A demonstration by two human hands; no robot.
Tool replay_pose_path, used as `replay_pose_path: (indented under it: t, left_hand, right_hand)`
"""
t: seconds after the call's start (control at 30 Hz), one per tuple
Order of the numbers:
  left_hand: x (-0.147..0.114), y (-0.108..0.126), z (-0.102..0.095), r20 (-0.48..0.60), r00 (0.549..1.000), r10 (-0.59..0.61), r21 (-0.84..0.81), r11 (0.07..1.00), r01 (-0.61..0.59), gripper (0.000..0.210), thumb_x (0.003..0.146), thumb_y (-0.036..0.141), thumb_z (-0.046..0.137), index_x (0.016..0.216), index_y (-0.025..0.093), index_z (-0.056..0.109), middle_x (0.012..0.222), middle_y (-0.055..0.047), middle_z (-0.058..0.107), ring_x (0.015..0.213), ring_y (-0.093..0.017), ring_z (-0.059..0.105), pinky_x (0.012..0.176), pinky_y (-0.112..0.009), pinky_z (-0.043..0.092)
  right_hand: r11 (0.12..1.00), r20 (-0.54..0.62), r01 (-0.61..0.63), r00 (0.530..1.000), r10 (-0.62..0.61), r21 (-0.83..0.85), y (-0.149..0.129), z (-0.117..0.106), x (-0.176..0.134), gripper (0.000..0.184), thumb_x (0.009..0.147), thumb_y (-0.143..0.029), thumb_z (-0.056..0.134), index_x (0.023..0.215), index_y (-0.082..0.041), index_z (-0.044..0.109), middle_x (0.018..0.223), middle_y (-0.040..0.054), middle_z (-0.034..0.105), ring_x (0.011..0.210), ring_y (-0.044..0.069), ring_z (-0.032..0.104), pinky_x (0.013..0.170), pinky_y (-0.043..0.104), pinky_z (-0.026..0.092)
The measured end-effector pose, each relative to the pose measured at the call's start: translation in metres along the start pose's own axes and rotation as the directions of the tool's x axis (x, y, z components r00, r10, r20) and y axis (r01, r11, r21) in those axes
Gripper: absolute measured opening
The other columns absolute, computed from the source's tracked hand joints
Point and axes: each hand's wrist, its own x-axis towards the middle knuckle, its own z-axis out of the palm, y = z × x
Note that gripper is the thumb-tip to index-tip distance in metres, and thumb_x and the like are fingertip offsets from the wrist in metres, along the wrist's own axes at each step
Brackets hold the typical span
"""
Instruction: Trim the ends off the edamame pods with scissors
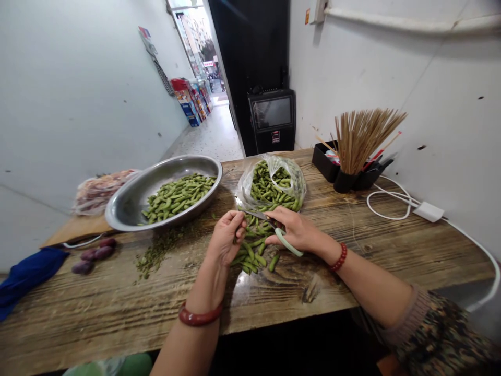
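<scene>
My right hand [293, 230] is closed around a pair of scissors [287, 243] with pale green handles. Their blades point left and reach the fingertips of my left hand [229, 232]. Those fingers are pinched together on an edamame pod, mostly hidden, with only a bit of green showing by the palm. Loose edamame pods [250, 256] lie on the table beneath and between both hands. Just beyond them, an open clear plastic bag [245, 183] holds more pods. A wide steel basin [129, 201] to the left contains a heap of pods [180, 196].
Green trimmings [156, 253] lie before the basin on the wooden table [282, 308]. Purple-red round items [104, 251], a blue cloth [33, 271] and a bagged pinkish item [104, 190] are left. Right are wooden skewers [356, 141] in a black holder and a white cable [391, 193].
</scene>
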Motion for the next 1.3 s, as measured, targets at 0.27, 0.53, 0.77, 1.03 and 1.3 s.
replay_pose_path:
  t: [0.27,0.53,0.77,1.03,1.3]
  left_hand:
    - [0.000,-0.002,0.005,0.039,0.999,0.000,0.024,1.000,-0.001,0.031,0.068,0.035,0.076,0.076,0.013,0.055,0.061,0.002,0.060,0.040,-0.002,0.043,0.033,-0.012,0.028]
    - [-0.004,-0.005,0.011,0.119,0.993,-0.016,0.149,0.989,-0.002,0.034,0.074,0.044,0.069,0.081,0.014,0.054,0.064,0.000,0.064,0.038,-0.003,0.046,0.032,-0.013,0.025]
    - [-0.004,-0.005,0.010,0.124,0.992,-0.006,0.120,0.993,-0.009,0.033,0.075,0.042,0.069,0.083,0.015,0.053,0.066,0.000,0.065,0.040,-0.003,0.047,0.032,-0.012,0.026]
    - [-0.005,-0.006,0.009,0.142,0.990,-0.015,0.099,0.995,0.001,0.032,0.076,0.041,0.069,0.084,0.015,0.053,0.069,-0.001,0.066,0.040,-0.004,0.048,0.032,-0.011,0.026]
    - [-0.005,-0.008,0.009,0.190,0.982,-0.009,0.093,0.996,-0.009,0.027,0.081,0.038,0.064,0.084,0.014,0.052,0.070,-0.002,0.065,0.040,-0.003,0.048,0.033,-0.011,0.027]
  right_hand:
    - [1.000,-0.004,0.009,1.000,-0.009,-0.028,0.004,0.005,-0.001,0.055,0.076,-0.042,0.073,0.121,-0.017,0.054,0.095,0.0050,0.055,0.081,0.017,0.055,0.075,0.030,0.048]
    - [1.000,-0.010,0.005,1.000,-0.005,-0.009,0.001,0.005,0.000,0.054,0.077,-0.039,0.073,0.122,-0.018,0.054,0.094,0.0047,0.056,0.076,0.015,0.054,0.071,0.028,0.048]
    - [1.000,-0.006,0.003,1.000,-0.003,-0.008,0.001,0.006,0.000,0.053,0.077,-0.041,0.072,0.121,-0.018,0.055,0.095,0.0050,0.056,0.078,0.016,0.055,0.072,0.028,0.048]
    - [1.000,-0.020,0.016,1.000,-0.016,-0.008,0.001,0.007,-0.001,0.052,0.077,-0.042,0.071,0.121,-0.018,0.054,0.094,0.0048,0.055,0.078,0.016,0.054,0.072,0.029,0.048]
    - [1.000,-0.027,0.017,0.999,-0.017,-0.001,0.001,0.009,-0.001,0.049,0.080,-0.040,0.069,0.119,-0.016,0.054,0.095,0.0065,0.055,0.083,0.018,0.055,0.075,0.030,0.047]
